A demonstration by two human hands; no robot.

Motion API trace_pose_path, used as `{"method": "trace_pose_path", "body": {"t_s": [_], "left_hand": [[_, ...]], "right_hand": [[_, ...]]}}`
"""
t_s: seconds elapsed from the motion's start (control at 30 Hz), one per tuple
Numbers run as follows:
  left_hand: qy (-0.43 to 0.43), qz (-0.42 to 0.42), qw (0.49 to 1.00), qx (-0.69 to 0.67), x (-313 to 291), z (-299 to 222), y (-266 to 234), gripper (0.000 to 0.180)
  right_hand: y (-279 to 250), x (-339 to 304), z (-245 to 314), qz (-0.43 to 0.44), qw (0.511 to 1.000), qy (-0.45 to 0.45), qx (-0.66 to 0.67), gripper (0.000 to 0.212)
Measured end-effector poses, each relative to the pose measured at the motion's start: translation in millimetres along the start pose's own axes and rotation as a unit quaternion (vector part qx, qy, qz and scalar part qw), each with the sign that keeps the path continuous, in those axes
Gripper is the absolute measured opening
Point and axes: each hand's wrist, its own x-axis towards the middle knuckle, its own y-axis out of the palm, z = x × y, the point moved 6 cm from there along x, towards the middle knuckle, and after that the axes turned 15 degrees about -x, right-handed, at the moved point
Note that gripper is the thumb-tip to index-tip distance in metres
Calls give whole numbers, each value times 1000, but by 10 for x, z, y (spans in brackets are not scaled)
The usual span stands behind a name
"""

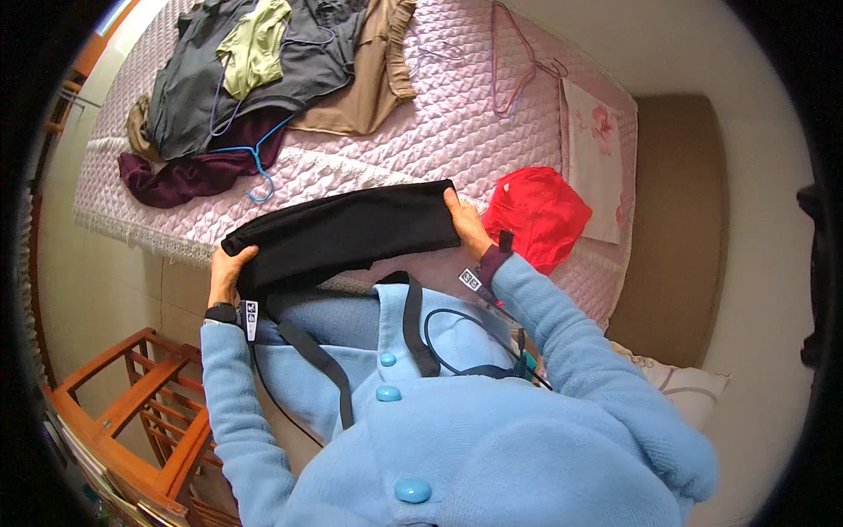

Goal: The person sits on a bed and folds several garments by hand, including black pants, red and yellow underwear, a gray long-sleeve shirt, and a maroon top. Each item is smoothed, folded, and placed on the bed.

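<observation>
A folded black garment is stretched between both hands above the near edge of the bed. My left hand grips its left end, fingers curled under the cloth. My right hand clamps its right end from the side, thumb on top. Light blue fleece sleeves cover both of my forearms, and a dark band sits on each wrist.
The pink quilted bed carries a pile of clothes with a blue hanger at far left, a pink hanger, a flowered pillow and a red bag. A wooden rack stands at lower left.
</observation>
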Motion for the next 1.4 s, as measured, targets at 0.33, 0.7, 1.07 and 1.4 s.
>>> {"method": "trace_pose_path", "body": {"t_s": [0.33,0.7,1.07,1.4], "left_hand": [[-134,85,927,-339,-314,90,40,40],[-88,62,906,-409,-1021,-58,-548,50],[100,-34,947,-304,-1255,-428,-699,43],[427,-67,883,181,-2006,-1435,-662,55]], "right_hand": [[72,93,67,77,986,-54,140,24],[-2949,-44,-628,-397,908,19,-132,37],[-1886,-493,-326,-8,994,-44,100,40],[-1700,-147,2049,-70,952,-217,-206,44]]}}
